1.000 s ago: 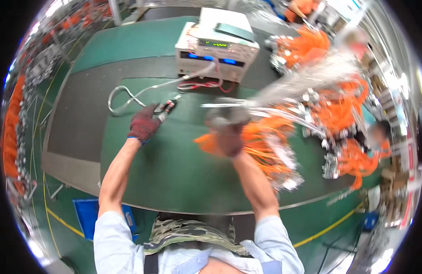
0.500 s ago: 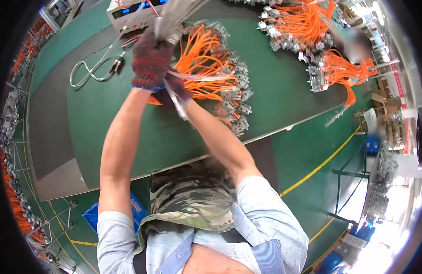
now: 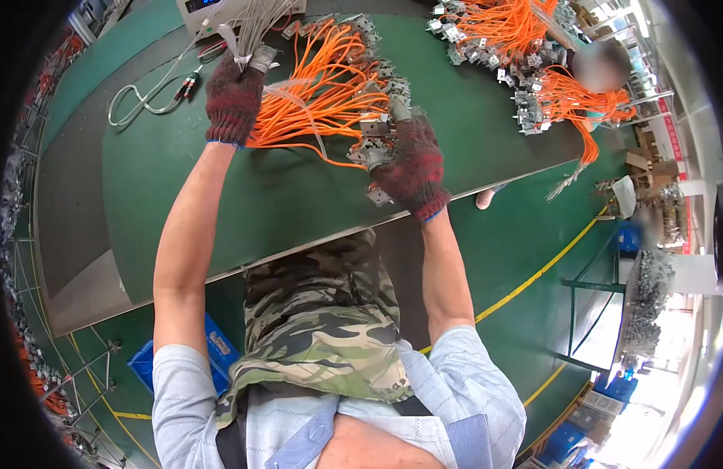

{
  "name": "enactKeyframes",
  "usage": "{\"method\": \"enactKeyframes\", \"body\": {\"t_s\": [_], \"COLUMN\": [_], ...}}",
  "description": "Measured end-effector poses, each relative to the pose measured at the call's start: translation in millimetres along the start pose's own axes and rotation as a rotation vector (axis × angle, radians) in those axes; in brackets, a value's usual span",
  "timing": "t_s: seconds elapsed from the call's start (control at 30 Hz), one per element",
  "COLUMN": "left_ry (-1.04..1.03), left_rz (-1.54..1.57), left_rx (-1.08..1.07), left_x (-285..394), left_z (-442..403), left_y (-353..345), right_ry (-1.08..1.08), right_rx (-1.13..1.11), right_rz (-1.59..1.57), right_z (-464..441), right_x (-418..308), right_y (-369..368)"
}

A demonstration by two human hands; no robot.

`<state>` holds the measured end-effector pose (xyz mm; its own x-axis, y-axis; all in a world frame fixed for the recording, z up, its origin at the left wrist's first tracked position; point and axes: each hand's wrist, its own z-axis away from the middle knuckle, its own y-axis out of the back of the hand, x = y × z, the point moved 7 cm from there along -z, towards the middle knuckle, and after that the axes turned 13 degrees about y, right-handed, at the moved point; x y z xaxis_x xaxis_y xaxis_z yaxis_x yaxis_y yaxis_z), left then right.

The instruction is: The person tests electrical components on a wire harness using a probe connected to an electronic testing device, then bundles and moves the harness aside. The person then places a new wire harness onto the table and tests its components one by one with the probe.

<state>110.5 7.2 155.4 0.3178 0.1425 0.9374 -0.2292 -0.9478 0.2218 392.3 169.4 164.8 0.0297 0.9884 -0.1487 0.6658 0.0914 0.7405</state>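
My left hand (image 3: 235, 102), in a dark red and grey knitted glove, is closed round the gathered end of a bundle of orange cables (image 3: 314, 90). Stripped grey wire ends (image 3: 260, 27) fan out above that fist. The cables spread to the right towards a row of metal connectors (image 3: 373, 125). My right hand (image 3: 414, 164), gloved alike, is at the near end of this row with its fingers curled over the connectors, which it partly hides. A clear plastic strip (image 3: 303, 102) lies across the cables.
A white instrument (image 3: 220, 12) stands at the back, with a looped test lead (image 3: 146, 105) on the green table (image 3: 181, 211). More orange cable bundles (image 3: 502, 27) lie at the right, near another person. A blue crate (image 3: 217, 348) sits below the table edge.
My right hand has moved from beside my left wrist rightwards to the connectors. The left fist still grips the bundle, and a white strip near the wrists no longer hangs there.
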Motion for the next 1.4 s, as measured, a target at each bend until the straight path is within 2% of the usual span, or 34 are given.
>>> {"method": "enactKeyframes", "body": {"t_s": [0.07, 0.1, 0.13, 0.17, 0.2, 0.23, 0.33, 0.43, 0.47, 0.53, 0.6, 0.67, 0.7, 0.77, 0.8, 0.83, 0.87, 0.9, 0.93, 1.0, 1.03, 1.07, 1.13, 1.17, 1.2, 1.23, 1.27, 1.33, 1.37, 1.4], "left_ry": [-0.035, -0.068, 0.017, -0.035, -0.081, -0.133, -0.167, -0.262, -0.240, -0.251, -0.237, -0.351, -0.319, -0.287, -0.336, -0.383, -0.290, -0.387, -0.457, -0.592, -0.433, -0.275, -0.294, -0.317, -0.357, -0.345, -0.258, -0.075, -0.122, -0.162], "left_rz": [-0.011, -0.026, -0.139, -0.193, -0.248, -0.108, -0.144, -0.184, -0.252, -0.170, -0.214, -0.237, -0.244, -0.273, -0.259, -0.245, -0.277, -0.194, -0.108, 0.061, -0.126, -0.329, -0.436, -0.525, -0.354, -0.365, -0.226, -0.039, -0.141, -0.248], "left_rx": [0.026, 0.053, 0.070, 0.118, 0.163, 0.141, 0.160, 0.238, 0.197, 0.198, 0.204, 0.260, 0.242, 0.175, 0.173, 0.174, 0.062, 0.110, 0.061, -0.057, 0.017, 0.064, 0.078, 0.104, 0.177, 0.176, 0.200, 0.217, 0.195, 0.175], "left_x": [-3.7, -4.6, 0.4, -5.1, -11.9, -9.8, -8.7, -4.9, 2.3, 8.9, 1.6, -11.3, -8.5, -8.0, -11.3, -12.7, 26.6, 35.9, 37.6, 40.8, 54.8, 63.1, 53.2, 45.2, 33.7, 29.8, 19.7, 11.0, 12.6, 13.1], "left_z": [-3.2, -6.6, -4.1, -7.3, -10.4, -9.2, -11.2, -9.0, -6.1, -3.8, -7.0, -16.3, -17.4, -26.8, -34.0, -38.2, -21.7, -24.0, -31.7, -46.0, -50.5, -55.5, -65.7, -76.3, -78.7, -77.2, -79.8, -79.1, -82.1, -82.7], "left_y": [-0.7, 1.8, 2.6, 1.9, -0.9, -2.9, -5.0, -5.6, -6.2, -6.3, -7.4, -9.1, -10.2, -17.0, -18.3, -21.0, -17.4, -17.2, -22.1, -31.7, -25.3, -19.2, -21.9, -25.0, -23.4, -24.4, -18.6, -11.2, -12.8, -13.3], "right_ry": [-0.060, -0.049, -0.108, -0.164, -0.199, -0.196, 0.013, -0.014, 0.020, 0.075, 0.049, -0.231, -0.213, 0.153, 0.164, 0.123, 0.082, 0.064, 0.051, 0.252, 0.306, 0.311, 0.106, 0.106, 0.019, -0.070, -0.154, -0.131, -0.100, -0.135], "right_rx": [-0.167, -0.166, -0.221, -0.275, -0.205, -0.214, -0.006, -0.019, -0.005, 0.013, -0.019, -0.111, -0.154, -0.161, -0.224, -0.379, -0.536, -0.634, -0.640, -0.826, -0.845, -0.843, -0.826, -0.823, -0.740, -0.660, -0.572, -0.522, -0.473, -0.382], "right_rz": [-0.125, -0.125, -0.153, -0.179, -0.144, -0.142, -0.142, -0.282, -0.325, -0.372, -0.370, -0.553, -0.544, -0.431, -0.394, -0.312, -0.232, -0.222, -0.226, 0.026, 0.116, 0.100, -0.135, -0.139, -0.280, -0.424, -0.474, -0.381, -0.280, -0.427], "right_z": [-3.9, -7.0, -5.0, -3.8, -4.4, -2.0, -10.1, -16.0, -28.9, -43.8, -44.8, -38.7, -47.3, -34.2, -18.8, -3.4, 10.7, 29.6, 40.2, 65.1, 77.2, 75.0, 68.0, 58.7, 47.2, 43.1, 43.0, 43.0, 41.2, 42.5], "right_x": [0.5, -1.4, -0.4, 0.5, -1.8, -3.6, -15.3, -15.0, -25.1, -33.9, -43.5, -43.9, -70.8, -103.7, -113.8, -121.2, -125.2, -120.9, -115.8, -118.7, -120.3, -120.4, -110.5, -106.3, -99.7, -92.3, -82.7, -69.9, -66.8, -67.3], "right_y": [-12.9, -13.2, -17.5, -21.9, -19.7, -23.7, -16.0, -22.6, -14.7, -17.5, -25.0, -36.2, -13.0, 1.1, -1.8, -3.7, -6.7, -21.6, -32.0, -59.9, -72.4, -74.3, -67.9, -58.4, -40.5, -27.0, -20.2, -11.5, -6.9, -9.0]}}
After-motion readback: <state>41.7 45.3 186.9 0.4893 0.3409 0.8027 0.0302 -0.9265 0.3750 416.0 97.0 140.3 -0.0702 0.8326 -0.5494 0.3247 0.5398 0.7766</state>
